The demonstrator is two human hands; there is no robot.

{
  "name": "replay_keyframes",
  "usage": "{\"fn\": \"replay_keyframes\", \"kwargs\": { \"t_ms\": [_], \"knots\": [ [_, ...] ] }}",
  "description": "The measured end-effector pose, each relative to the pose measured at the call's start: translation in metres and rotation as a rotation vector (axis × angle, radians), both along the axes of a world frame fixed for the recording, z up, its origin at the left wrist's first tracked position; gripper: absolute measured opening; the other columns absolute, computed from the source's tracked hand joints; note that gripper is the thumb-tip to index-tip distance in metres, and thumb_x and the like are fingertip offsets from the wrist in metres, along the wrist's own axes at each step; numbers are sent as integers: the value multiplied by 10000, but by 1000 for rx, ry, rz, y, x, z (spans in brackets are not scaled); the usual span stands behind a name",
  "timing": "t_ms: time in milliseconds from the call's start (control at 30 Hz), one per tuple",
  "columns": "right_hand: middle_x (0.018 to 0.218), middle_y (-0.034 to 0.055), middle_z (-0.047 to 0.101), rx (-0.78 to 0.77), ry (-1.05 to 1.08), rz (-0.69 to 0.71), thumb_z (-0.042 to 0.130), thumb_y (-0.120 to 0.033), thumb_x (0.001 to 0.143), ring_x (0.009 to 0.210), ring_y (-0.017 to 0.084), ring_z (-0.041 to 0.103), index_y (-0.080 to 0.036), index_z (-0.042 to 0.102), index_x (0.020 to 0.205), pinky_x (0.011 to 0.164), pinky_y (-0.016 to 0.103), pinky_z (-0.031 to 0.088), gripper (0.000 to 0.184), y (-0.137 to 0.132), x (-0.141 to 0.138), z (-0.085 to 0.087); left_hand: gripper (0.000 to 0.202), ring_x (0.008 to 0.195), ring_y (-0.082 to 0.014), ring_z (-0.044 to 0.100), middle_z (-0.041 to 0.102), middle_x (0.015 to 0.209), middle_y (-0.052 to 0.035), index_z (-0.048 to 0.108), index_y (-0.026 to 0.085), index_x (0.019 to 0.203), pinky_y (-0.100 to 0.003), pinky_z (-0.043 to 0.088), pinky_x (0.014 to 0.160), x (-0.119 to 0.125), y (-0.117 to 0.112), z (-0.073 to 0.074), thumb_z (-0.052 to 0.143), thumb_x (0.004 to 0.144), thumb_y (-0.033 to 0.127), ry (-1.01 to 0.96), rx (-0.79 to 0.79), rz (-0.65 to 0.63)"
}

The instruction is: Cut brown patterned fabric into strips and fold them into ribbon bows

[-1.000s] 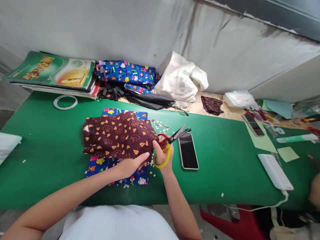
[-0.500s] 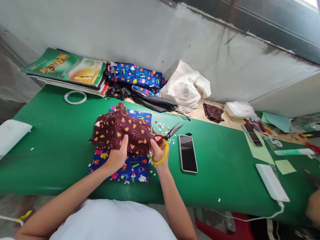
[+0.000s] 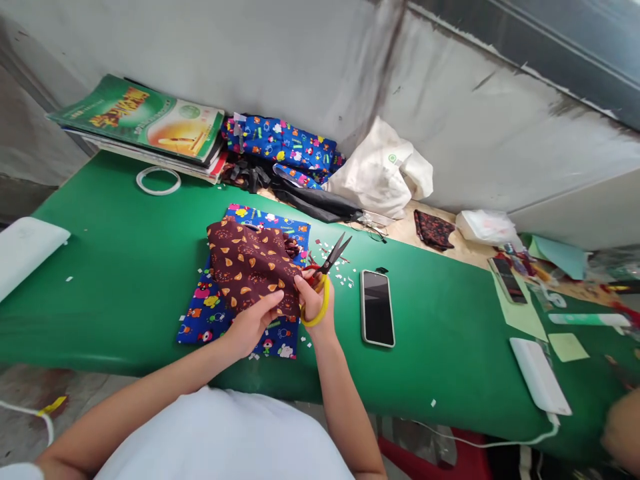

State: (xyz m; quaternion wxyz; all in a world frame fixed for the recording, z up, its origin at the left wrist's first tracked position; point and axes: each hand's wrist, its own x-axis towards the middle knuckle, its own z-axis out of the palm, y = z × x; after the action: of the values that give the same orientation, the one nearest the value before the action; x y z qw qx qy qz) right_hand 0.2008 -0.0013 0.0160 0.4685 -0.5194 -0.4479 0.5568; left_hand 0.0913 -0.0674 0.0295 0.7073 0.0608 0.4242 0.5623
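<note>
A dark maroon cloth (image 3: 245,263) printed with small orange shapes is held up over a blue cartoon-print cloth (image 3: 200,327) lying on the table. My left hand (image 3: 257,323) grips the maroon cloth at its lower edge, thumb on top and the other fingers hidden beneath. My right hand (image 3: 314,303) pinches the cloth's right corner between thumb and fingers. It also carries scissors (image 3: 334,255) with red and yellow handles, their blades slightly apart and pointing away from me. White and maroon scraps (image 3: 343,270) lie scattered beside the blue cloth.
A phone (image 3: 377,308) lies right of my hands on the green table (image 3: 125,267). Books (image 3: 145,120), rolled blue fabric (image 3: 285,143) and a white cloth bag (image 3: 380,173) line the wall. A white power bank (image 3: 540,377) with a cable is at right, near another person's arm (image 3: 623,427).
My left hand has slid right along the maroon cloth, closer to my right hand. The cloth's raised peak has dropped and it now spreads flatter. The view has shifted slightly.
</note>
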Motion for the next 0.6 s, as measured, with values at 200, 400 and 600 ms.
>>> {"fn": "replay_keyframes", "kwargs": {
  "t_ms": [200,400,600],
  "knots": [
    [701,-49,519,164,-162,11,668,-332,712,618,91,489,-212,458,769,605,242,435,248,12,-7,25,172,567,-71,534,674,698,13,698,157,825,-208,433,548,10,39,22,699,748,311,-66,-35,36],
    [728,-38,538,228,-235,-26,633,-326,745,630,87,502,-214,445,776,591,226,434,221,17,-17,24,308,1055,-177,631,729,998,-23,711,196,952,-279,481,929,8,49,3,734,711,387,121,-22,103],
    [730,-36,534,144,-245,-19,631,-346,754,625,90,514,-212,457,791,599,231,452,223,8,-16,10,303,840,-206,656,705,716,-25,703,201,686,-307,493,788,-9,43,-14,671,744,497,374,-106,-151]
  ]
}}
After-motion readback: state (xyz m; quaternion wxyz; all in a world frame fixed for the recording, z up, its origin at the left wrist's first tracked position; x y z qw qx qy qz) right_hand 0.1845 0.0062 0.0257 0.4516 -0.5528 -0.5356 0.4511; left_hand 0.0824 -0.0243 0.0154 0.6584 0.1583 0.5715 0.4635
